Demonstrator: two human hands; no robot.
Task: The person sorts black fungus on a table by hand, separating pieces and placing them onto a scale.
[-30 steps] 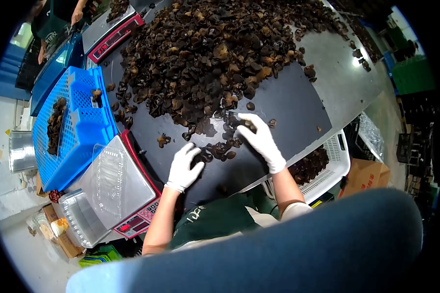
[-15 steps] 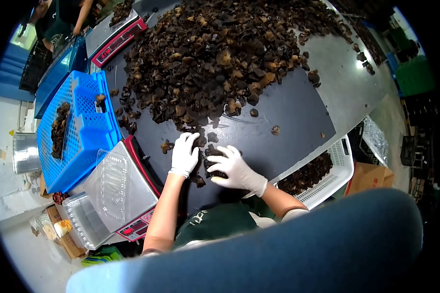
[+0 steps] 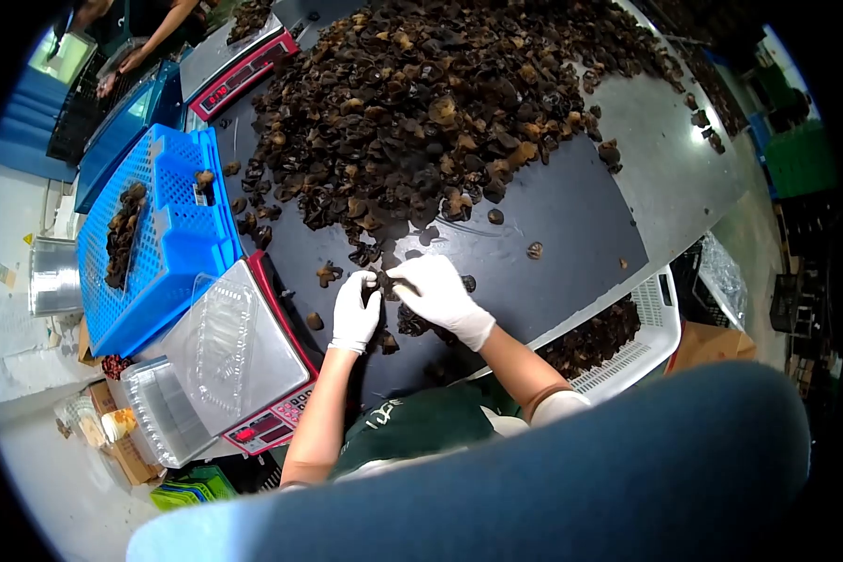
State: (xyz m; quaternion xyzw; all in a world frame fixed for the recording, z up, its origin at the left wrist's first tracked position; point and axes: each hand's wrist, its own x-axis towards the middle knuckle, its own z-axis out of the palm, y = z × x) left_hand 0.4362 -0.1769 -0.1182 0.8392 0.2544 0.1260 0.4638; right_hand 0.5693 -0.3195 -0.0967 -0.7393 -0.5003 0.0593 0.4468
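Both my hands wear white gloves and meet low over the dark table (image 3: 571,211), at the near edge of a big pile of wood ear mushrooms (image 3: 412,122). Between my fingertips is a small dark wood ear mushroom (image 3: 385,284). My left hand (image 3: 354,314) pinches it from the left, thumb and forefinger closed. From the other side, my right hand (image 3: 443,294) grips it with bent fingers. A few dark mushroom pieces (image 3: 410,323) lie beneath my right hand, partly hidden by it.
A clear plastic clamshell (image 3: 227,332) lies on a red-edged scale (image 3: 281,361) at my left. Beyond it stands a blue crate (image 3: 173,211) with a filled pack on top. A white basket (image 3: 660,323) of mushrooms sits at right. Another person's arm (image 3: 164,33) shows at upper left.
My right hand has moved up and left, from loose pieces to a mushroom at my left fingertips. My left hand has drawn slightly back. The view has shifted a little.
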